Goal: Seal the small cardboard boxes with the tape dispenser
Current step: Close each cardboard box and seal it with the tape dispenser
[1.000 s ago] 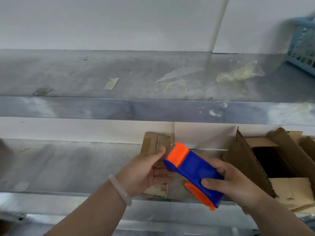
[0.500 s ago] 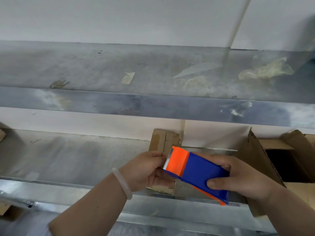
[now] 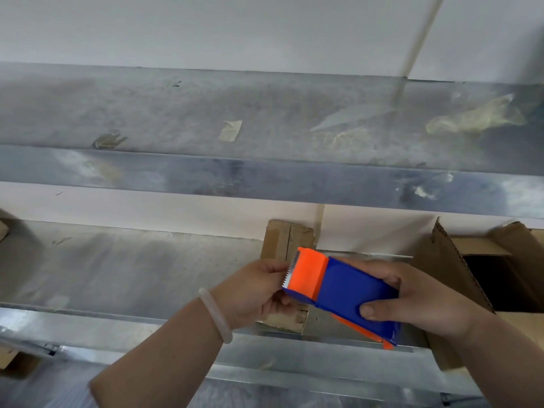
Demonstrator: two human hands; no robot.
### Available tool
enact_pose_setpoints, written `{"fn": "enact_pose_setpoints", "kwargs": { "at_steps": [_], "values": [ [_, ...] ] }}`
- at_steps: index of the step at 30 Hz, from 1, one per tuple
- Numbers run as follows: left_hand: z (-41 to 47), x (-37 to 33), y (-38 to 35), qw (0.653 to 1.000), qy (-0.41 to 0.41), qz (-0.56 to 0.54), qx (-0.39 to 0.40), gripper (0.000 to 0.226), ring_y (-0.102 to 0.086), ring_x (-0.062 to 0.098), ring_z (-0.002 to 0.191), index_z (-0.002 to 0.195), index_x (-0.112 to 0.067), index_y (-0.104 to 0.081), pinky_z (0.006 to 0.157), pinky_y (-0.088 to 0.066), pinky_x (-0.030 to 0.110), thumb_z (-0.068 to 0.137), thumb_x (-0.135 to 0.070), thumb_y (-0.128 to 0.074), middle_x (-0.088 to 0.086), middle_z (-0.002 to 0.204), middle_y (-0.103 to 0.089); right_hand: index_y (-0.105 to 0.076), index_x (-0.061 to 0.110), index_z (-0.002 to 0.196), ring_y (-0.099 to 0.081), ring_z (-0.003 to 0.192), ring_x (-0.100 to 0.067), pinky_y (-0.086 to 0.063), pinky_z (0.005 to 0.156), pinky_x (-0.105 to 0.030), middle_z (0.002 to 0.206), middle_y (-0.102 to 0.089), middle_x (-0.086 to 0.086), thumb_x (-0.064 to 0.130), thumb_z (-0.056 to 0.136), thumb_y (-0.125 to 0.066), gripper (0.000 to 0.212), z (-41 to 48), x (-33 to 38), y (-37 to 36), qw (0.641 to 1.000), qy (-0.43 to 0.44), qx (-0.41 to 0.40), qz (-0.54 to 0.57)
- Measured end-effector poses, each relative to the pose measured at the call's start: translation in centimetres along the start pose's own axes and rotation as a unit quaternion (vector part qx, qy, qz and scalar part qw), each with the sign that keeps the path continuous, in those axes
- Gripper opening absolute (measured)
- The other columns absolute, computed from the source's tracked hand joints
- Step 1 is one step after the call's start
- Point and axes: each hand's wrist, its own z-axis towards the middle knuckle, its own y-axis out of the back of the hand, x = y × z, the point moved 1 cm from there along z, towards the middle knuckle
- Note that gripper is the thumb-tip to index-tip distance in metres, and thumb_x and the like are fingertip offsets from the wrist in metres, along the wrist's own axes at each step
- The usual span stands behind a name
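Note:
My right hand (image 3: 421, 298) grips a blue and orange tape dispenser (image 3: 341, 287) by its blue body, above the lower metal shelf. Its toothed cutter points left. My left hand (image 3: 253, 290) has its fingers curled at that cutter end, pinching at the tape there; the tape itself is too thin to make out. A small flat cardboard box (image 3: 287, 240) lies on the shelf behind and under both hands, mostly hidden by them.
An open cardboard box (image 3: 485, 269) with raised flaps stands at the right. An upper metal shelf (image 3: 265, 184) crosses the view, with tape scraps (image 3: 231, 130) and crumpled plastic (image 3: 474, 119) on it. The lower shelf (image 3: 117, 269) stretches left.
The dispenser has turned so its toothed cutter faces left and up. My left hand has closed in on the cutter end. The view has shifted left and slightly up.

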Motion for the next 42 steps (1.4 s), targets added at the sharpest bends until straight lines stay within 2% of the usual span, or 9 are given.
{"fn": "enact_pose_setpoints", "kwargs": {
  "at_steps": [4,7,9,13,16,18,28,34,42],
  "values": [
    [0.5,0.5,0.6,0.975,-0.092,0.178,-0.092,0.021,-0.064,0.025,0.071,0.093,0.000,-0.071,0.068,-0.057,0.034,0.096,-0.004,-0.051,0.024,0.086,-0.068,-0.055,0.037,0.133,-0.063,0.113,-0.022,-0.052,0.090,-0.033,0.125,-0.066,-0.001,0.014,0.081,-0.072,0.059,0.1,0.0,-0.3,1.000,-0.015,0.001,-0.019],
    [0.2,1.0,1.1,0.950,-0.143,0.243,-0.135,0.016,-0.066,0.037,0.077,0.080,-0.008,-0.070,0.074,-0.057,0.054,0.087,-0.019,-0.061,0.019,0.079,-0.065,-0.054,0.038,0.135,-0.062,0.114,-0.020,-0.051,0.092,-0.036,0.127,-0.064,0.001,0.017,0.082,-0.073,0.060,0.2,-0.2,-0.6,0.999,-0.024,-0.010,-0.035],
    [-0.2,1.0,1.2,0.944,-0.141,0.254,-0.155,0.014,-0.067,0.032,0.075,0.073,-0.016,-0.071,0.073,-0.057,0.053,0.085,-0.021,-0.066,0.012,0.072,-0.066,-0.052,0.039,0.136,-0.062,0.116,-0.020,-0.050,0.095,-0.039,0.129,-0.063,0.002,0.021,0.081,-0.074,0.062,0.3,-0.3,-0.6,0.999,-0.025,-0.019,-0.041],
    [-0.9,1.1,0.9,0.961,-0.096,0.188,-0.180,0.028,-0.063,0.008,0.058,0.062,-0.019,-0.072,0.065,-0.054,0.032,0.086,-0.008,-0.066,-0.002,0.056,-0.065,-0.051,0.039,0.137,-0.062,0.115,-0.019,-0.051,0.096,-0.041,0.127,-0.064,0.004,0.021,0.080,-0.074,0.064,0.3,-0.2,-0.9,0.999,-0.022,-0.023,-0.043],
    [-1.5,1.1,0.3,0.982,-0.049,0.050,-0.178,0.018,-0.067,0.014,0.061,0.077,-0.009,-0.076,0.072,-0.058,0.035,0.088,-0.003,-0.063,0.008,0.065,-0.070,-0.050,0.037,0.138,-0.061,0.117,-0.020,-0.049,0.099,-0.043,0.131,-0.062,0.002,0.018,0.081,-0.073,0.064,0.3,-0.1,-1.3,0.999,-0.008,-0.020,-0.041],
    [-1.7,1.2,0.2,0.982,-0.035,0.013,-0.184,0.022,-0.066,0.016,0.061,0.073,-0.010,-0.075,0.074,-0.058,0.037,0.089,-0.001,-0.062,0.009,0.064,-0.069,-0.051,0.039,0.137,-0.060,0.118,-0.020,-0.049,0.098,-0.043,0.132,-0.062,0.002,0.019,0.082,-0.073,0.063,0.4,-0.1,-1.5,0.999,-0.002,-0.018,-0.050],
    [-3.0,1.2,0.8,0.981,-0.038,-0.048,-0.184,0.011,-0.065,0.013,0.058,0.082,-0.007,-0.071,0.063,-0.057,0.026,0.090,-0.010,-0.065,0.010,0.069,-0.070,-0.053,0.041,0.135,-0.061,0.116,-0.020,-0.052,0.091,-0.032,0.128,-0.064,0.002,0.016,0.083,-0.072,0.061,0.5,-0.2,-1.9,0.999,0.005,-0.003,-0.037],
    [-3.2,1.5,1.0,0.984,-0.038,-0.026,-0.171,0.013,-0.067,0.010,0.061,0.085,-0.011,-0.072,0.074,-0.059,0.032,0.092,-0.014,-0.062,0.007,0.070,-0.072,-0.050,0.038,0.137,-0.062,0.115,-0.018,-0.053,0.093,-0.038,0.127,-0.064,0.004,0.020,0.081,-0.073,0.063,0.7,-0.5,-2.2,0.999,-0.014,-0.012,-0.051],
    [-3.4,1.9,1.5,0.972,-0.073,0.007,-0.223,0.017,-0.064,0.010,0.052,0.076,-0.006,-0.071,0.062,-0.057,0.026,0.091,-0.013,-0.064,0.003,0.060,-0.069,-0.049,0.036,0.139,-0.062,0.116,-0.021,-0.051,0.095,-0.040,0.130,-0.063,0.002,0.025,0.083,-0.072,0.061,0.3,0.1,-2.2,0.999,-0.016,-0.008,-0.034]
  ]
}}
